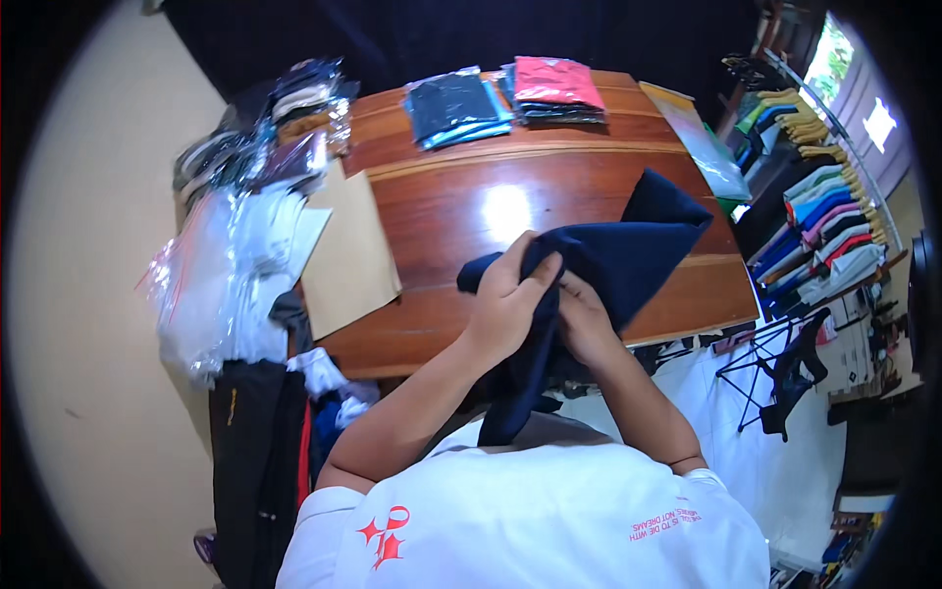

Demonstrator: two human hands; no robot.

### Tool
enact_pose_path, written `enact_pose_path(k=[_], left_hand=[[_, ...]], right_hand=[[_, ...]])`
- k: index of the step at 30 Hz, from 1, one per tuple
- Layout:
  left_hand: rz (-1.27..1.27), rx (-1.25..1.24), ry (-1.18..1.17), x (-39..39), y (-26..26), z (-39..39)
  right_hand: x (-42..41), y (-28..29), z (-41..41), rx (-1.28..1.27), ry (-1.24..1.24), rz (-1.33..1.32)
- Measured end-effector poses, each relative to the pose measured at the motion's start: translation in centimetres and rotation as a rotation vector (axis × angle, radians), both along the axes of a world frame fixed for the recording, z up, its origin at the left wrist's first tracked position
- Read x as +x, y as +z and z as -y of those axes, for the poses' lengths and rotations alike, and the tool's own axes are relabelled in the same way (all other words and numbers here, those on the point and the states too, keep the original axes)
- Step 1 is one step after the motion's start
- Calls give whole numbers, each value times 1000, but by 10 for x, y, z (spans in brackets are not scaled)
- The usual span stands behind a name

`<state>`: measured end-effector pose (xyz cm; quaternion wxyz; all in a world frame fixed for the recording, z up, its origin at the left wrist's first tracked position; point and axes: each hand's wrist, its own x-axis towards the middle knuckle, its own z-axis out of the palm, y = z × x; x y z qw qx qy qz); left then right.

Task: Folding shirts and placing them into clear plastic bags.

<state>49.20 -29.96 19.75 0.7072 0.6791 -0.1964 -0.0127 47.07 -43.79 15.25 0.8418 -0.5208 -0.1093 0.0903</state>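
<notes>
A dark navy cloth garment [625, 250] is bunched between my two hands, over the near part of the wooden table. My left hand [508, 294] grips a gathered part of it, with the thumb pressed on the fabric. Close beside it on the right, my right hand [585, 316] holds the same cloth, its fingers partly hidden behind a fold. One wide flap spreads to the right above the tabletop, and a narrower length hangs down towards my chest. What kind of garment it is, I cannot tell.
Plastic-wrapped folded clothes [456, 107] and a stack topped by a red packet [557, 82] lie at the table's [441, 184] far edge. Brown paper [349, 258] and clear plastic bags [199, 280] are on the left. Hangers of clothes [824, 213] and a folding stand [773, 375] are right.
</notes>
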Motion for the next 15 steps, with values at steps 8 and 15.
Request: enact_pose_path(k=[8, 15], left_hand=[[-1, -399, 35, 73, 38, 77], [680, -62, 49, 116, 63, 139]], right_hand=[[36, 26, 145, -138, -294, 523], [70, -26, 206, 37, -671, 46]])
